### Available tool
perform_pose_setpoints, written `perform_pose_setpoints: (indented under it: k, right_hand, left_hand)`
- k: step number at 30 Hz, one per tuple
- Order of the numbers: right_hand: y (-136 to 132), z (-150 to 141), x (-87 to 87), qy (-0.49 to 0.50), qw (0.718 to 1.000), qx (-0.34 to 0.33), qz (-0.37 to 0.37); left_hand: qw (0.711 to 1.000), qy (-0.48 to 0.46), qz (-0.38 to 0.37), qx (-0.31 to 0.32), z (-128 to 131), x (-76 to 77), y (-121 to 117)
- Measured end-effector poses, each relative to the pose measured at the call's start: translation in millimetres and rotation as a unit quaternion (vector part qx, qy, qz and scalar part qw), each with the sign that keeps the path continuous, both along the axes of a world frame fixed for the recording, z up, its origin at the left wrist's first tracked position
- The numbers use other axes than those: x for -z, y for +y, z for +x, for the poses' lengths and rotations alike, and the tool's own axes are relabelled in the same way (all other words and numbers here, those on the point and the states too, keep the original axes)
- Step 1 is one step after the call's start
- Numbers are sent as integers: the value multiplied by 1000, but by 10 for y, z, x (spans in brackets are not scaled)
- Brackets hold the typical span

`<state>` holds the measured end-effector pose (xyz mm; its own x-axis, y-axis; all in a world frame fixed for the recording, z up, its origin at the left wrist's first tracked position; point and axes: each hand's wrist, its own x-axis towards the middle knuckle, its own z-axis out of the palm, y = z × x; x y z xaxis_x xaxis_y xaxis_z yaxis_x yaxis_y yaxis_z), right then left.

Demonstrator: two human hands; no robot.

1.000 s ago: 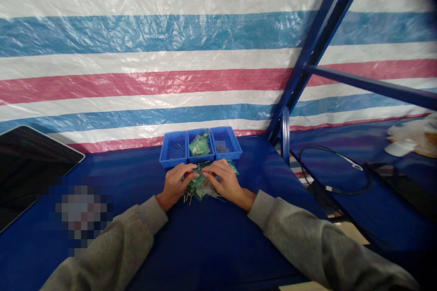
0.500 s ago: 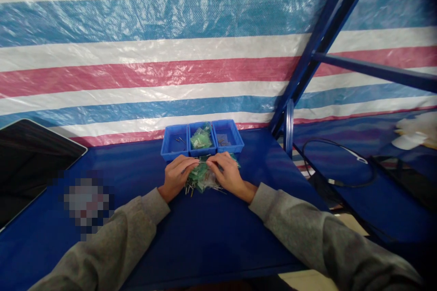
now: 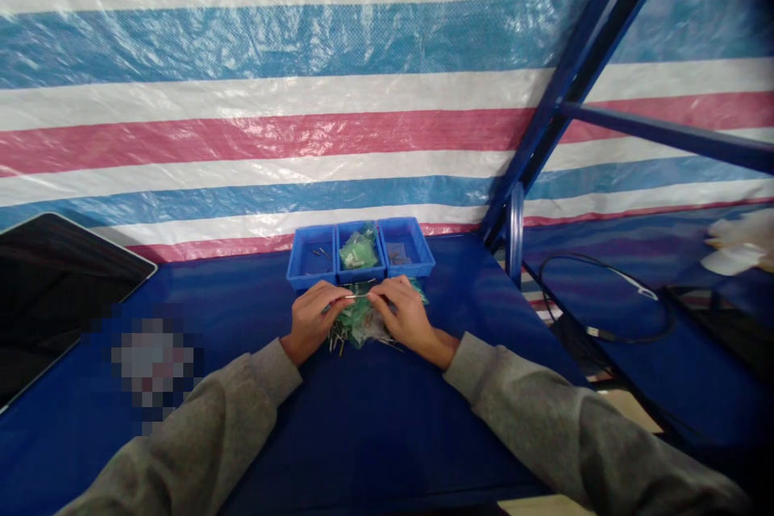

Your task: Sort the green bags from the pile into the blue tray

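Observation:
My left hand (image 3: 313, 319) and my right hand (image 3: 406, 318) face each other over the table, both closed in a pinch. A thin, light-coloured metal rod (image 3: 361, 295) runs between their fingertips, with both hands gripping it. Just beneath lies a pile of green and clear plastic bags (image 3: 365, 328), with several slim metal rods (image 3: 339, 335) sticking out towards me. Behind the hands stand three joined blue bins. A few small rods lie in the left bin (image 3: 310, 280), green bags fill the middle bin (image 3: 368, 272), and a clear bag rests in the right bin (image 3: 418, 268).
The blue table (image 3: 363, 435) carries a black-screened panel (image 3: 54, 290) at the left and a blurred-out item (image 3: 154, 359) nearer me. To the right are a blue metal frame (image 3: 544, 137), a black cable (image 3: 605, 334) and whitish material (image 3: 738, 246). A striped sheet (image 3: 272, 129) hangs behind.
The view has shifted slightly, so the bins and table sit a little lower in it. Both hands keep their pinch on the rod, which shows more clearly now.

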<state>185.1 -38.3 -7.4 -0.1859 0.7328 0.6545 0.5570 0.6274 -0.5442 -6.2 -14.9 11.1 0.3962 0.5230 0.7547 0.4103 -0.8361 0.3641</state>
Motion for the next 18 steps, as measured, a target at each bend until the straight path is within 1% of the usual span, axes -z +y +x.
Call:
perform_pose_setpoints:
  k: [5, 11, 13, 18]
  right_hand:
    - [-1, 9, -1, -2, 1000, -8, -4]
    - [-7, 12, -4, 11, 1000, 8, -14]
    - [-5, 7, 3, 12, 1000, 10, -14]
    - [-8, -6, 0, 13, 1000, 8, -17]
  left_hand:
    - [1000, -14, -9, 25, 20, -14, -21]
    - [997, -57, -30, 50, 14, 53, -18]
    - [997, -56, -31, 39, 3, 69, -12]
    - [999, 9, -37, -26, -21, 71, 4]
